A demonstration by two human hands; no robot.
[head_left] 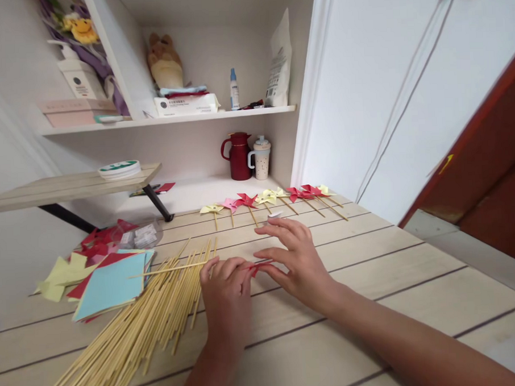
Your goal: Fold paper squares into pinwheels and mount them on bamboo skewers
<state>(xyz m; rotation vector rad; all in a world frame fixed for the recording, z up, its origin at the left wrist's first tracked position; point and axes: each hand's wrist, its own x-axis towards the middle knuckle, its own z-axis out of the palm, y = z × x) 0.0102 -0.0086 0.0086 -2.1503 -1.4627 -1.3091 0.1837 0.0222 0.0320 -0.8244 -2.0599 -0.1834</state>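
Note:
My left hand [226,294] rests on the wooden table [373,302], fingers curled over a bamboo stick [167,270] that points left. My right hand [292,254] hovers just to its right with fingers spread, thumb and forefinger pinching a small red paper piece [255,267] between the two hands. A heap of bamboo sticks [135,329] lies to the left of my left hand. Beyond my hands, a row of finished paper pinwheels [268,199] in yellow, pink and red lies along the table's far edge.
Stacked coloured paper squares [110,285] and red and yellow scraps [79,257] lie at the left, beside a clear bag [142,235]. A raised wooden shelf [69,185] holds a tape roll [119,168]. A red jug [239,155] and cup [261,157] stand at the back. A red door [487,171] is at the right.

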